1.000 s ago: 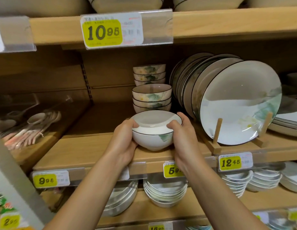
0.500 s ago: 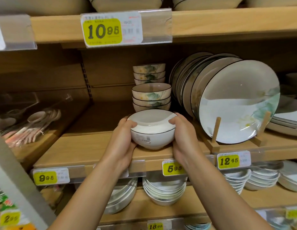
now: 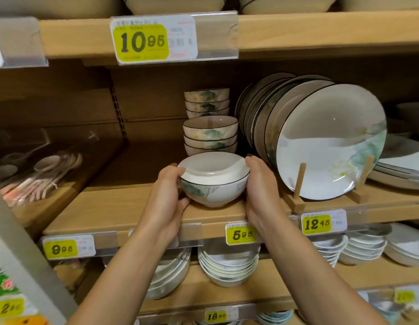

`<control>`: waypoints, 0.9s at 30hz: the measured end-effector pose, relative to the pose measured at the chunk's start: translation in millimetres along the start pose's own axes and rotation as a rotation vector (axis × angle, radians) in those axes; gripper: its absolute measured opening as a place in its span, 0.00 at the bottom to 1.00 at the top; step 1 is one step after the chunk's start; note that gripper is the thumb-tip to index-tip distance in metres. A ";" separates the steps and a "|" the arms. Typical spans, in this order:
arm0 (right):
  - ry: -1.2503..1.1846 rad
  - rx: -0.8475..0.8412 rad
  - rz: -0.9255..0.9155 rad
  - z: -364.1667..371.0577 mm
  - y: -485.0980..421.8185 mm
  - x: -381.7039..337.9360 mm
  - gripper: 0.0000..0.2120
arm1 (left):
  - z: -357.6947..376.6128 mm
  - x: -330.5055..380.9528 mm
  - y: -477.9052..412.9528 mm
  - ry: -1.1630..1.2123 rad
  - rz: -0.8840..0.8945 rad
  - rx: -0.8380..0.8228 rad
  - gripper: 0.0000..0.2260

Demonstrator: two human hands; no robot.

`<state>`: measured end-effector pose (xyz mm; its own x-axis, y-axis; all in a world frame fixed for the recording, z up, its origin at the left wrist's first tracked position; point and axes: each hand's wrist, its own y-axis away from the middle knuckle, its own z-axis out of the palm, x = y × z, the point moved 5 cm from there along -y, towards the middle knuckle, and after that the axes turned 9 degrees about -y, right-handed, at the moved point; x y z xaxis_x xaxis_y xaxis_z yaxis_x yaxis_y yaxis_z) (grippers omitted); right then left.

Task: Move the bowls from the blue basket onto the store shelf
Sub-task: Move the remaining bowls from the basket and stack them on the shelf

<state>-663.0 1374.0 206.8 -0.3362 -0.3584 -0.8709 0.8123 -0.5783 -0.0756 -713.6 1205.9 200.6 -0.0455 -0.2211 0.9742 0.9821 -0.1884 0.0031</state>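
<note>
A white bowl [image 3: 213, 179] with a dark rim and a green leaf print stands at the front of the wooden store shelf [image 3: 114, 212]. My left hand [image 3: 167, 191] grips its left side and my right hand [image 3: 262, 188] grips its right side, fingers curled round the rim. Just behind it rises a stack of matching bowls [image 3: 210, 134], with another stack [image 3: 206, 102] further back. The blue basket is out of view.
Large plates [image 3: 321, 141] lean in a wooden rack right of the bowl, close to my right hand. Spoons in a clear box [image 3: 42, 170] lie at the left. Yellow price tags line the shelf edges. More stacked dishes [image 3: 229, 266] fill the shelf below.
The bowl has turned in my hands, so the green leaf print now faces me at the front left. It sits on the shelf in nearly the same spot.
</note>
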 end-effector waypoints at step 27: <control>-0.088 -0.279 0.152 -12.7 -5.6 7.6 0.13 | 3.7 -0.8 29.6 -0.129 0.120 -0.177 0.21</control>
<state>-664.1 1383.8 194.4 -0.2310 -0.4938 -0.8383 0.9516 -0.2943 -0.0888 -683.8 1204.0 200.8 0.1047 -0.1305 0.9859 0.9312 -0.3352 -0.1433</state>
